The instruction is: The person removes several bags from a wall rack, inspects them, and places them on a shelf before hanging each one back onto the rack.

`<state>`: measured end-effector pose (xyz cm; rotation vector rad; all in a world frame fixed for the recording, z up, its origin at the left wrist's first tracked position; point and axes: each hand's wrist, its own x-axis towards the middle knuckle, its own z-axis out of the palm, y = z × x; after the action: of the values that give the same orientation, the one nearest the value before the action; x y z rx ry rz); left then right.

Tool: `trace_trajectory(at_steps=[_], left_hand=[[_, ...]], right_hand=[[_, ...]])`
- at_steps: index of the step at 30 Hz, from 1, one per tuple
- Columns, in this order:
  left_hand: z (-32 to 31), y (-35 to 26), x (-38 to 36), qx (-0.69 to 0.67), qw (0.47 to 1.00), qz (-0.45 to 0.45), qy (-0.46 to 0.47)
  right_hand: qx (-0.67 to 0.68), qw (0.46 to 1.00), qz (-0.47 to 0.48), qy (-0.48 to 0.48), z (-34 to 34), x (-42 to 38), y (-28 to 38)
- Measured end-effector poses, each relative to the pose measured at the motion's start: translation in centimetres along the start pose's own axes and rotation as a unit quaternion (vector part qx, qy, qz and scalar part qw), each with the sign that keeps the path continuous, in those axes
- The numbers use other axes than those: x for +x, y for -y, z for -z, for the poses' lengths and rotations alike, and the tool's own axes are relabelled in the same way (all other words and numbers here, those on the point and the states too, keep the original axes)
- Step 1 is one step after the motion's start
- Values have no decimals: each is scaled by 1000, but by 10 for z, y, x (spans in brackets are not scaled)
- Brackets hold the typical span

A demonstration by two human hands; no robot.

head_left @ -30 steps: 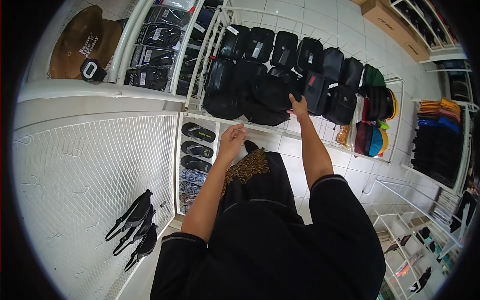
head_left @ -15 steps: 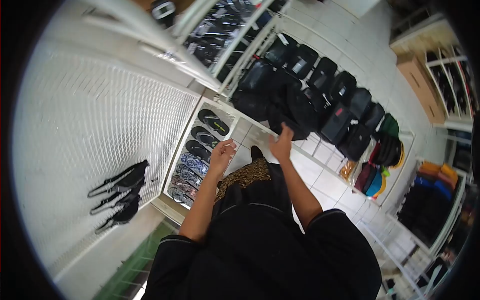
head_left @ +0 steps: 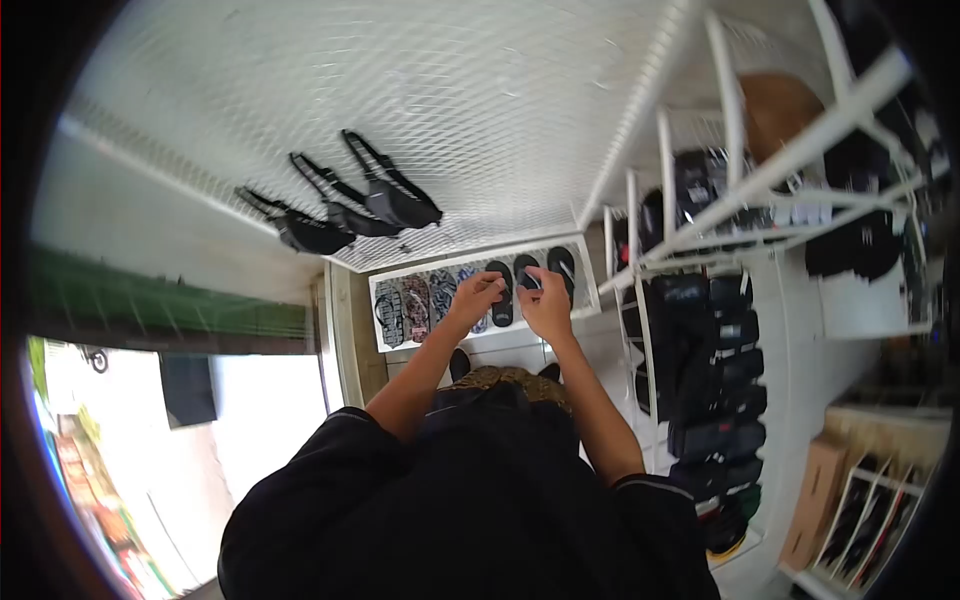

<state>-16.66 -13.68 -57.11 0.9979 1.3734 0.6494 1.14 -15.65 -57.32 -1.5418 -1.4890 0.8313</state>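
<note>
Both my hands are raised close together in front of my chest. My left hand [head_left: 477, 297] has its fingers curled. My right hand [head_left: 548, 306] is beside it, fingertips meeting the left hand's. Whether either hand holds something small I cannot tell. Just behind them a white wire panel [head_left: 585, 296] shows a row of flip-flops [head_left: 430, 300], some dark and some patterned. The hands overlap the darker pairs, but I cannot tell if they touch them.
Three black waist bags [head_left: 350, 210] hang on the white mesh wall above. A white rack of black bags [head_left: 710, 380] stands at the right, with a brown hat [head_left: 780, 110] higher up. A cardboard box [head_left: 815, 490] sits at lower right. A bright doorway [head_left: 120, 440] opens at the left.
My view has swung left, from the black bag rack to the flip-flop panel. My right hand left the black bags and came in to meet my left hand.
</note>
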Motion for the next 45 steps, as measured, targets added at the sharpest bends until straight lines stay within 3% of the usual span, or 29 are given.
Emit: trace_trajectory(at_steps=[6,9,15,19,21,27,29,30,32,35,39,43,45], left_hand=[[108,-2,0,-126,978,-105,-127],[154,-18,-4,-136,972,-115,-153],[201,-38,-17,-163,951,-195,-178],[216,-43,-28,-166,946,-216,-174],[221,-37,-26,-153,944,-230,-179],[241,-33,-24,-130,946,-235,-182],[244,-37,-21,-151,943,-232,-183],[245,-41,-17,-149,944,-233,-178],[247,-53,-7,-151,923,-289,-206],[257,-91,-4,-84,923,-298,-230],[262,-145,12,-37,897,-372,-236],[262,-183,39,35,903,-368,-217],[261,-193,49,11,911,-374,-172]], right_hand=[[34,995,38,83,-77,56,101],[42,992,78,92,-119,90,137],[45,989,138,25,-173,154,200],[-23,979,192,-62,-192,186,229],[-111,973,184,-88,-201,198,235],[-83,970,205,-105,-230,207,213],[170,979,91,72,-230,200,214],[209,971,70,93,-227,191,222],[207,971,70,95,-224,175,220],[202,970,99,89,-226,157,193],[180,979,93,29,-212,136,197],[179,977,115,31,-209,132,182],[158,983,56,69,-201,127,184]])
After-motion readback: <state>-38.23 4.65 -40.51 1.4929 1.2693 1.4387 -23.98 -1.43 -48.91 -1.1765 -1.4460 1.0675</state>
